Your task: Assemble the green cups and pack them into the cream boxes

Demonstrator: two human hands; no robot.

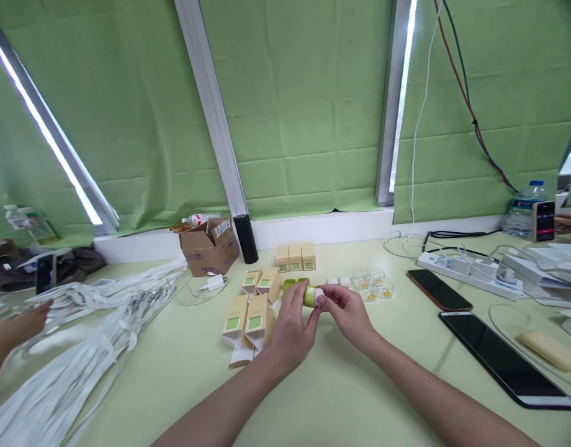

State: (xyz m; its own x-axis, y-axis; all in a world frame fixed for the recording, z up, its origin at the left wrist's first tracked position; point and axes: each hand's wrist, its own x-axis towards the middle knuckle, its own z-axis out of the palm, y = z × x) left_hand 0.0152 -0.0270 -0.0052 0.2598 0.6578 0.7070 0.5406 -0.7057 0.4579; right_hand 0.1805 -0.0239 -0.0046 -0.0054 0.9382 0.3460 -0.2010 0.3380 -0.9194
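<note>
My left hand (292, 329) is closed round a small green jar (310, 295), which it holds on its side above the table. At the jar's right end, the fingers of my right hand (348, 313) pinch a small white piece (319, 297); whether it is a lid or an insert I cannot tell. Behind my left fingers stand more green pieces (289, 283), partly hidden. Cream cartons (260, 320) with green label squares and open flaps lie left of my left hand. Beyond my right hand sit several clear plastic cups (372, 284) with yellow centres, beside small white pieces (344, 281).
Closed cartons (295, 257) stand at the back, near a cardboard box (208, 248) and a black cylinder (245, 239). White straps (99, 329) cover the left, where another person's hand (31, 316) rests. Phone (439, 289), tablet (504, 357) and power strip (469, 273) lie right.
</note>
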